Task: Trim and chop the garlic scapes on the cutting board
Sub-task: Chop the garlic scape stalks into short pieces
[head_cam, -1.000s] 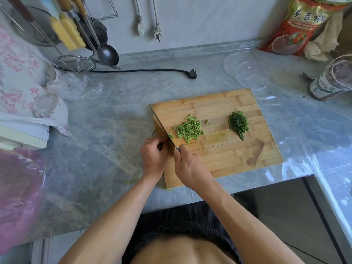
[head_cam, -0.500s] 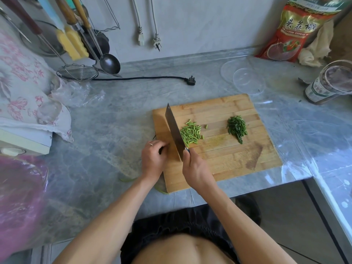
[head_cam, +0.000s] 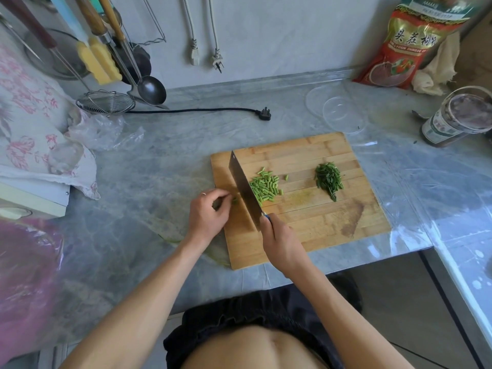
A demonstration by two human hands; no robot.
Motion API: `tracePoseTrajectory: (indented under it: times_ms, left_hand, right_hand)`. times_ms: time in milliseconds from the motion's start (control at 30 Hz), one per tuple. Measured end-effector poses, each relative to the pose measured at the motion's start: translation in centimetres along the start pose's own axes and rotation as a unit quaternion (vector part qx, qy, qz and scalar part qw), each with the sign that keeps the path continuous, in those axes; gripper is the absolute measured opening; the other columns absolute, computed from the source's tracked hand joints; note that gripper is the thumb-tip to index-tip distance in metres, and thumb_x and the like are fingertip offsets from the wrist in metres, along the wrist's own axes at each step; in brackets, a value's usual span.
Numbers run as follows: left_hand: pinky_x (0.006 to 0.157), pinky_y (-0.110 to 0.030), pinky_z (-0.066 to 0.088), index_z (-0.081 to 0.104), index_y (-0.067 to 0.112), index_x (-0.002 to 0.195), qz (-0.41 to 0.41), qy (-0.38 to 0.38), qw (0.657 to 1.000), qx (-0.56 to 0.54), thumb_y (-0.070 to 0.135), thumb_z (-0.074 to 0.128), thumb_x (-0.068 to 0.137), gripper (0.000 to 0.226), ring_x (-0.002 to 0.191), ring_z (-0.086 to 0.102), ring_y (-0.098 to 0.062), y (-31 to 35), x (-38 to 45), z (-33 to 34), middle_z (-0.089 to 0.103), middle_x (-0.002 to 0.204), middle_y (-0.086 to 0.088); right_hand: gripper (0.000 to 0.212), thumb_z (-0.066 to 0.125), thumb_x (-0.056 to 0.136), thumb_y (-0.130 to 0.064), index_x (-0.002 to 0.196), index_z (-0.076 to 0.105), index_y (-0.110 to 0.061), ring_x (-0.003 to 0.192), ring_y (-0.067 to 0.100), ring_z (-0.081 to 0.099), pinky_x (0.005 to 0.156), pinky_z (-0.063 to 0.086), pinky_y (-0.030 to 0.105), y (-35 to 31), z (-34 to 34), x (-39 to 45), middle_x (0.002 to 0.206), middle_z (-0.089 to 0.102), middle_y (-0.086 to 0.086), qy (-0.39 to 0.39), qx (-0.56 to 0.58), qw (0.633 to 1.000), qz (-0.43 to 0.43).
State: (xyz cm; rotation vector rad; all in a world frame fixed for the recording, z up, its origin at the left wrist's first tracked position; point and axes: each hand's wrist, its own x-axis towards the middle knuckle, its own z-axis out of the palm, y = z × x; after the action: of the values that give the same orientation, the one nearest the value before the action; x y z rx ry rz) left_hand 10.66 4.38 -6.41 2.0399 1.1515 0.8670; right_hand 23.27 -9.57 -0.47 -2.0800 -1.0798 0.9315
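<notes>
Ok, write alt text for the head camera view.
A right hand grips a cleaver beside a pile of chopped garlic scape pieces on a wooden cutting board. The left hand pinches a green scrap at the board's left edge; a darker chopped pile lies further right.

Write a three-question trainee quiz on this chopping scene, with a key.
1. True or false: the right hand grips the cleaver.
2. Which pile lies nearer the blade: A) the light green scape pieces, B) the dark green chopped pile?
3. Fill in: the left hand rests at the ____ edge of the cutting board.

Key: 1 true; 2 A; 3 left.
</notes>
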Motion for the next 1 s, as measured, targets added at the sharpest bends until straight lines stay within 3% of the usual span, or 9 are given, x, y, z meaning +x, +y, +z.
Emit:
tracePoseTrajectory:
  times_ms: [167, 333, 467, 667, 833, 1000]
  left_hand:
    - [0.082, -0.010, 0.048, 0.077, 0.015, 0.095, -0.110, 0.032, 0.992, -0.051, 0.008, 0.067, 0.090, 0.013, 0.085, 0.065, 0.004, -0.8, 0.9, -1.9, 0.072, 0.091, 0.013]
    - [0.084, -0.017, 0.052, 0.076, 0.022, 0.094, -0.172, -0.052, 0.983, -0.028, 0.004, 0.064, 0.089, 0.022, 0.084, 0.065, 0.003, -2.1, 1.4, -3.0, 0.073, 0.089, 0.011]
    - [0.082, -0.027, 0.054, 0.078, 0.020, 0.095, -0.176, -0.126, 0.976, 0.030, 0.014, 0.069, 0.088, 0.013, 0.085, 0.067, -0.009, -2.1, 1.5, -3.1, 0.072, 0.087, 0.009]
    - [0.062, -0.016, 0.043, 0.074, 0.029, 0.090, -0.136, -0.187, 0.969, 0.082, 0.037, 0.080, 0.079, 0.015, 0.075, 0.061, -0.002, -0.9, 1.7, -3.2, 0.065, 0.080, 0.016]
    - [0.070, -0.030, 0.053, 0.075, 0.019, 0.092, -0.105, -0.179, 0.973, 0.099, 0.028, 0.078, 0.081, 0.014, 0.081, 0.065, -0.015, -1.1, 1.4, -2.6, 0.070, 0.088, 0.002]
    - [0.063, -0.016, 0.046, 0.075, 0.017, 0.092, -0.084, -0.169, 0.978, 0.093, 0.024, 0.076, 0.083, 0.012, 0.079, 0.065, -0.013, -0.8, 0.4, -2.5, 0.065, 0.083, 0.007]
  right_hand:
    - [0.037, 0.032, 0.104, -0.034, 0.079, 0.045, -0.010, 0.052, 0.017, 0.037, 0.051, 0.030, 0.034, 0.0, -0.5, 0.2, 0.058, 0.045, 0.003, 0.000, 0.000, 1.000, 0.006]
    - [0.036, 0.033, 0.103, -0.034, 0.081, 0.048, -0.009, 0.050, 0.015, 0.036, 0.050, 0.030, 0.032, 0.1, -0.5, 0.5, 0.057, 0.044, -0.001, -0.004, -0.001, 1.000, 0.003]
    - [0.038, 0.033, 0.103, -0.035, 0.079, 0.046, -0.008, 0.052, 0.016, 0.037, 0.049, 0.028, 0.029, 0.2, -0.3, 0.5, 0.058, 0.045, 0.003, -0.008, -0.010, 1.000, -0.009]
    - [0.038, 0.033, 0.104, -0.035, 0.079, 0.047, -0.010, 0.052, 0.018, 0.041, 0.052, 0.033, 0.035, 0.4, 0.2, 0.6, 0.058, 0.047, 0.004, -0.015, -0.018, 1.000, -0.010]
    - [0.039, 0.033, 0.103, -0.037, 0.079, 0.047, -0.010, 0.052, 0.016, 0.040, 0.052, 0.033, 0.034, 0.2, 0.2, 0.8, 0.058, 0.046, 0.001, -0.017, -0.012, 1.000, -0.010]
    - [0.038, 0.033, 0.104, -0.036, 0.078, 0.047, -0.011, 0.054, 0.017, 0.042, 0.052, 0.033, 0.032, 0.4, 0.1, 0.5, 0.060, 0.049, 0.002, -0.013, -0.011, 1.000, -0.006]
